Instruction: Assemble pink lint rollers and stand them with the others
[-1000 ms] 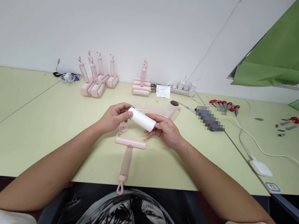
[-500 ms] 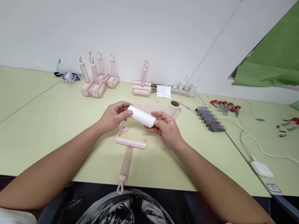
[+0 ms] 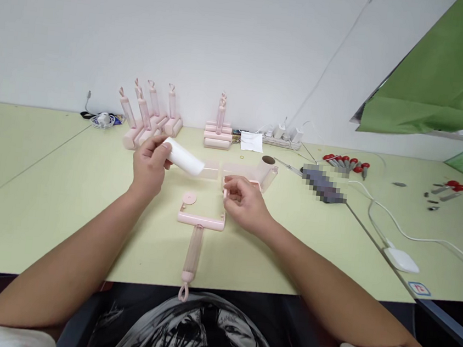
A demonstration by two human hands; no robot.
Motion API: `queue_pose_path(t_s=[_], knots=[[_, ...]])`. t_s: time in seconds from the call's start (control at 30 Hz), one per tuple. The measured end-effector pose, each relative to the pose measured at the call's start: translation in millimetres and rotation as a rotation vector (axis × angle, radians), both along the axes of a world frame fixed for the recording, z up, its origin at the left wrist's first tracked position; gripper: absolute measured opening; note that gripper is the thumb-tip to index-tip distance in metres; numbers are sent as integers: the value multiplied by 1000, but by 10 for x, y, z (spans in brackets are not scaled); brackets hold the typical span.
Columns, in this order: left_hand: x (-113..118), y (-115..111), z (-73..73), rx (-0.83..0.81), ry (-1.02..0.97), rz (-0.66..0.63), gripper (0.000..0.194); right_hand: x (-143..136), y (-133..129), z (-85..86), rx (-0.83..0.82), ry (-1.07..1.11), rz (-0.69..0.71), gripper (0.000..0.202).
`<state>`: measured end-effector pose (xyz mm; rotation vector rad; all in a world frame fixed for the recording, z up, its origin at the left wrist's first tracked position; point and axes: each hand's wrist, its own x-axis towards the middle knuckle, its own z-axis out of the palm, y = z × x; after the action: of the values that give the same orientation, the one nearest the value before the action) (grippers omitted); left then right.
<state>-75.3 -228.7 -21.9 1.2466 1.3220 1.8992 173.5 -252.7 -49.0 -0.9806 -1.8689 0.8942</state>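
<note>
My left hand (image 3: 150,165) grips a white lint roller refill (image 3: 184,157) by its left end, tilted above the table. My right hand (image 3: 247,201) is pinched on a small pink end cap (image 3: 225,194), seen nearly edge-on and partly covered by the fingers. Between and below the hands lies a pink lint roller handle (image 3: 199,221) with a clear grip and a loop at the near end. A pink disc (image 3: 190,198) rests by the left arm of its frame. Behind my right hand are clear pinkish covers (image 3: 209,169).
Several assembled pink lint rollers (image 3: 139,125) stand at the back left, more (image 3: 218,133) at back centre. A cardboard-cored roll (image 3: 266,167), a blurred dark device (image 3: 323,184), red-handled tools (image 3: 344,162), a power strip (image 3: 282,141) and a white charger (image 3: 401,260) are to the right.
The hands have moved apart. My left hand has carried the white refill up and left; my right hand has let go of it and moved slightly down, with the pink cap in its fingers.
</note>
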Motion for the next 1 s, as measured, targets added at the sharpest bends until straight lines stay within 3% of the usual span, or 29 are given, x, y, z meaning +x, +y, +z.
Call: queue_pose_path(t_s=[0.1,0.23,0.47,0.7,0.87,1.0], knots=[[-97,71,-13,61,78,159,29,-42,-18,17,148,-194,31,24],[-186,131,-60,120,282,292,35,-88,-8,75,132,-391,37,24],[-191,153,-185,-11,446,234,37,-141,35,84,47,-603,49,5],[-205,234,-276,-120,498,242,28,-80,-44,177,60,-698,176,17],[-229,283,-320,-152,480,178,29,16,-108,202,94,-726,184,28],[-202,302,-330,-160,488,131,31,0,-143,181,120,-754,282,28]])
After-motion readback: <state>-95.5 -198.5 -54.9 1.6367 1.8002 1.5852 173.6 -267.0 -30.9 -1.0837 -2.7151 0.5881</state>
